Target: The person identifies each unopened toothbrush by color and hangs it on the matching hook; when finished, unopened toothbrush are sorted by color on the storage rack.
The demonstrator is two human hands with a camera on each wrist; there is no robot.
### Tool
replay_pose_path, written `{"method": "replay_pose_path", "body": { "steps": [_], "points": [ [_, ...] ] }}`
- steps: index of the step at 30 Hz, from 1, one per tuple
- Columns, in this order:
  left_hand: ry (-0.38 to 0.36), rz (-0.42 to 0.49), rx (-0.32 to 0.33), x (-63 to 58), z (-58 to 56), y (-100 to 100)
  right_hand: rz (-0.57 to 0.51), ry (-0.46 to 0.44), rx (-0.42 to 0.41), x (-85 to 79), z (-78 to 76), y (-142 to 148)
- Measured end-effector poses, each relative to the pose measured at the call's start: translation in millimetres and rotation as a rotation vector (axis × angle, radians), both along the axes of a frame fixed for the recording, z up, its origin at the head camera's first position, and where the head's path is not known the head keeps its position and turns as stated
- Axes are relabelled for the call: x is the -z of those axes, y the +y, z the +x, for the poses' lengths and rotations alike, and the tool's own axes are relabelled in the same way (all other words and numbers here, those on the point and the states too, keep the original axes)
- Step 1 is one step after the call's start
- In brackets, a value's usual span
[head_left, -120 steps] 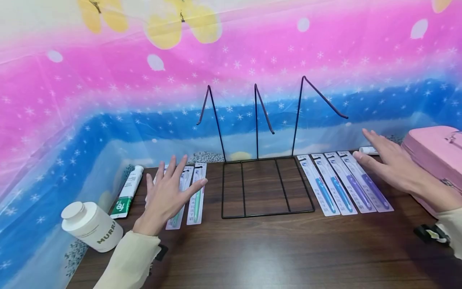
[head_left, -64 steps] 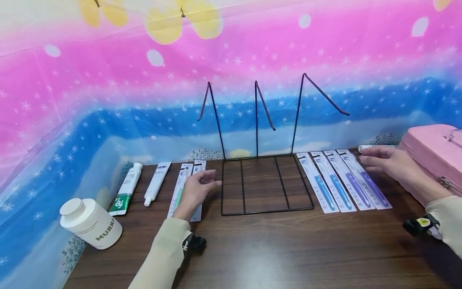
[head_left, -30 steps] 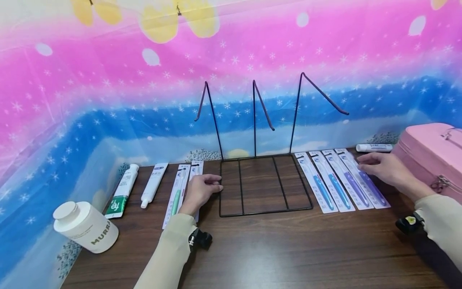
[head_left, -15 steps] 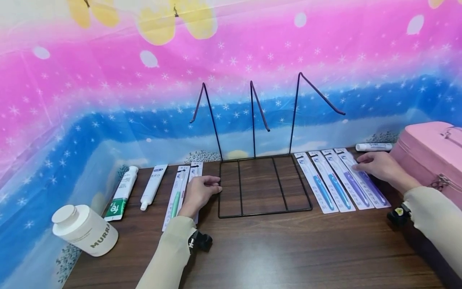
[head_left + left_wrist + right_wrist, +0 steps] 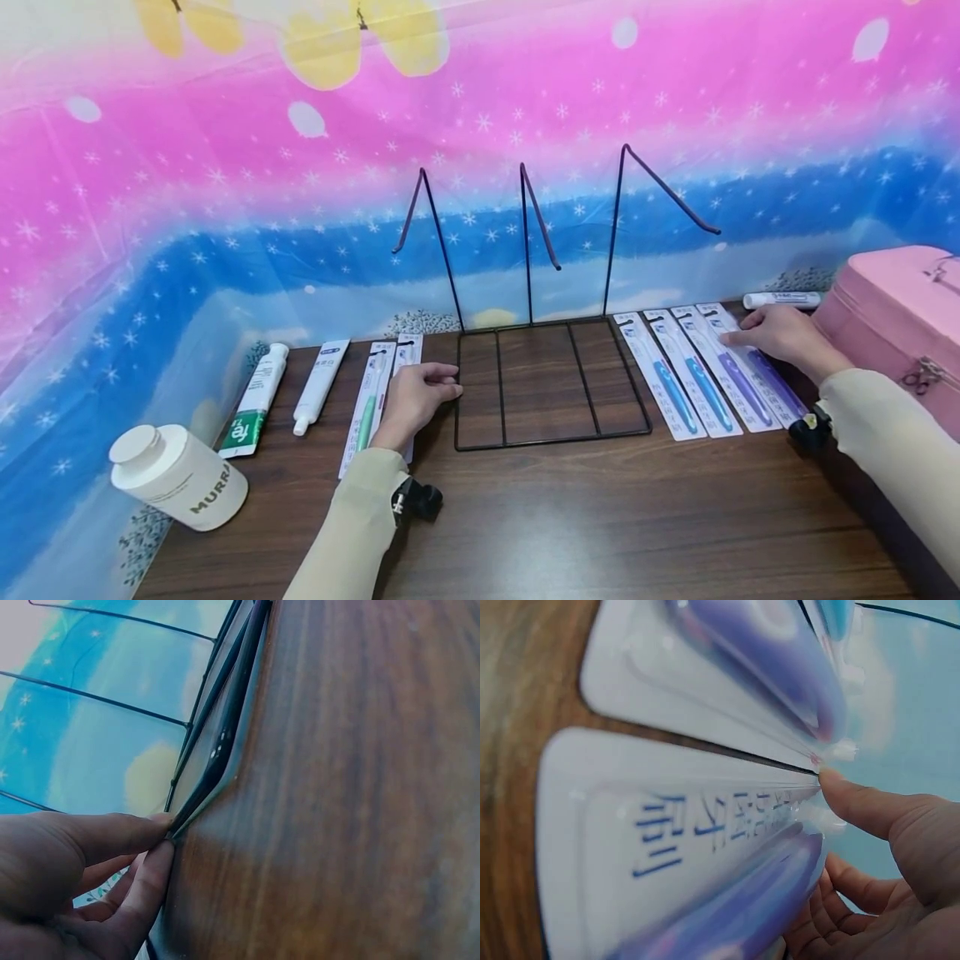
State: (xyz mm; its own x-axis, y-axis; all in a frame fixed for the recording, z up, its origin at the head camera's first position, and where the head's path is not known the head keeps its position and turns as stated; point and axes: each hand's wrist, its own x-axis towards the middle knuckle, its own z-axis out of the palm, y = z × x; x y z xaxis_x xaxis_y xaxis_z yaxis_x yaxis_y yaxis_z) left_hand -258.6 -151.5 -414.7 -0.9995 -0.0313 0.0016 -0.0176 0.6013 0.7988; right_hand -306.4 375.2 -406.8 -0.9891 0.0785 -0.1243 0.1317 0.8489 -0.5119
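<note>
My left hand [image 5: 415, 402] pinches the left edge wire of a black wire rack [image 5: 501, 390] between thumb and fingers; the left wrist view shows the fingertips on the dark wire [image 5: 214, 761]. The rack lies on the table with three bent prongs rising at its back. My right hand [image 5: 787, 337] grips the rightmost packaged purple toothbrush [image 5: 778, 385], thumb at its left edge and fingers at the other side in the right wrist view. Beside it lie another purple toothbrush pack [image 5: 744, 387] and two blue ones [image 5: 708, 392]. Two green toothbrush packs [image 5: 365, 421] lie by my left hand, one partly hidden.
At the left lie a green-and-white toothpaste tube [image 5: 255, 400] and a white tube [image 5: 321, 385]. A white bottle [image 5: 180, 479] stands near the left edge. A pink case [image 5: 885, 312] and another tube [image 5: 782, 300] are at the right. Patterned cloth hangs behind the table.
My left hand has gone from spread above the green toothbrushes to pinching the rack's edge. My right hand has come down, then slid left onto the rightmost purple toothbrush pack.
</note>
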Motion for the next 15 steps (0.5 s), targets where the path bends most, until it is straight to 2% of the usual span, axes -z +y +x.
{"method": "replay_pose_path", "body": {
  "steps": [9, 15],
  "points": [
    [0.002, 0.002, 0.012, -2.0, 0.1, -0.3, -0.059, -0.070, 0.000, -4.7, -1.6, 1.9],
    [-0.001, 0.005, 0.016, -1.5, -0.1, -0.7, -0.056, -0.054, -0.074, -4.9, -0.3, 7.0]
  ]
}}
